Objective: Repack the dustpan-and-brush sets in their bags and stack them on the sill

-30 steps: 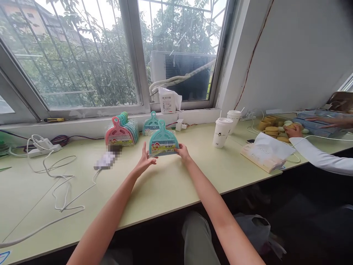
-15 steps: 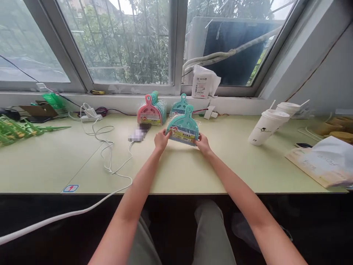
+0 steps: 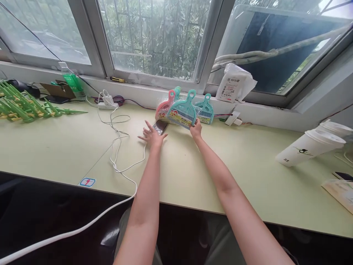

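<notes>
My right hand [image 3: 196,129] grips the lower right edge of a plastic-wrapped teal dustpan and brush set [image 3: 182,111], which is upright and slightly tilted. It overlaps the front of a pink dustpan set [image 3: 163,108], behind which more teal handles show. A further teal dustpan set [image 3: 205,111] leans by the wall just to the right. My left hand [image 3: 152,135] is open, fingers spread, over the near part of a phone [image 3: 160,126] on the table. The hand hides part of the phone; whether they touch I cannot tell.
A white cable [image 3: 119,147] winds across the table [image 3: 91,141] from a power strip [image 3: 109,105]. Green plastic pieces [image 3: 24,105] and a green bottle [image 3: 73,82] are at the left. White cups [image 3: 309,147] stand at the right. A white package [image 3: 234,84] rests on the sill.
My left hand has let go of the teal dustpan set and moved left to the phone. My right hand has brought the set left, in front of the pink one. The view has turned left.
</notes>
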The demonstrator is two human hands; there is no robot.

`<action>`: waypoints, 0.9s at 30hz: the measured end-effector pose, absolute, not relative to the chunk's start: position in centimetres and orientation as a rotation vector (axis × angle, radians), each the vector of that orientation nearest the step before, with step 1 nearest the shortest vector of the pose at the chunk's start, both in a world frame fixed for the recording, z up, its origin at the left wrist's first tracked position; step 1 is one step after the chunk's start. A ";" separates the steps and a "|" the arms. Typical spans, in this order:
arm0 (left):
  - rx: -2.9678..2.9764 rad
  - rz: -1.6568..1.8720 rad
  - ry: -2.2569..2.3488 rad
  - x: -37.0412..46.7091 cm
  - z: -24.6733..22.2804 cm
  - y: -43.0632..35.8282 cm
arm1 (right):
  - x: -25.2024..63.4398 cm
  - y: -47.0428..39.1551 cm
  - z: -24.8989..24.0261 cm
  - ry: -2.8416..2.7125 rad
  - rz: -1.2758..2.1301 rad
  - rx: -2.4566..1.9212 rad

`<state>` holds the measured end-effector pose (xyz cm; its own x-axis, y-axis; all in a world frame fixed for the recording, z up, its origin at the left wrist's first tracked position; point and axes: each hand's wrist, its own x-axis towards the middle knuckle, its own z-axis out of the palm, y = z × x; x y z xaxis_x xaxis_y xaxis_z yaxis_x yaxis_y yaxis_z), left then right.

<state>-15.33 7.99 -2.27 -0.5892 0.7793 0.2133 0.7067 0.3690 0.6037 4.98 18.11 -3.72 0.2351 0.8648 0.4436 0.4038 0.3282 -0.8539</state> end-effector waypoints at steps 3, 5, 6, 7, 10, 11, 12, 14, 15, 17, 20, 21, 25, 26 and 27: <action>1.369 1.044 2.543 -15.1 -2.7 8.1 | 2.0 19.5 -4.3 -1.500 0.420 -1.254; 1.346 1.041 2.539 -14.9 -2.9 8.2 | 0.6 20.1 -4.7 -1.549 0.380 -1.241; 1.334 1.056 2.536 -14.8 -2.9 8.2 | 0.1 20.3 -4.8 -1.556 0.363 -1.243; 1.330 1.076 2.530 -14.7 -3.0 8.2 | -0.3 20.5 -4.9 -1.555 0.350 -1.252; 1.333 1.126 2.497 -14.4 -3.1 8.3 | -1.2 21.1 -5.1 -1.544 0.330 -1.281; 1.327 1.135 2.486 -14.3 -3.1 8.3 | -1.5 21.3 -5.2 -1.548 0.328 -1.287; 1.316 1.144 2.479 -14.3 -3.1 8.3 | -1.7 21.5 -5.2 -1.556 0.325 -1.291; 1.296 1.164 2.482 -14.3 -3.1 8.2 | -2.2 21.9 -5.3 -1.570 0.312 -1.298; 1.294 1.171 2.485 -14.4 -3.0 8.2 | -2.4 22.0 -5.3 -1.572 0.300 -1.302; 1.294 1.183 2.479 -14.4 -2.9 8.2 | -3.0 22.3 -5.4 -1.568 0.270 -1.305; 1.263 1.185 2.451 -14.4 -2.7 8.1 | -3.8 22.4 -5.4 -1.550 0.225 -1.301; 1.248 1.177 2.450 -14.4 -2.6 8.0 | -4.1 22.4 -5.3 -1.542 0.212 -1.305; 1.213 1.163 2.483 -14.3 -2.3 7.5 | -4.8 22.0 -4.9 -1.527 0.194 -1.358; 1.205 1.166 2.485 -14.2 -2.3 7.4 | -5.0 21.8 -4.8 -1.528 0.197 -1.377; 1.196 1.169 2.485 -14.2 -2.2 7.3 | -5.1 21.6 -4.7 -1.529 0.202 -1.396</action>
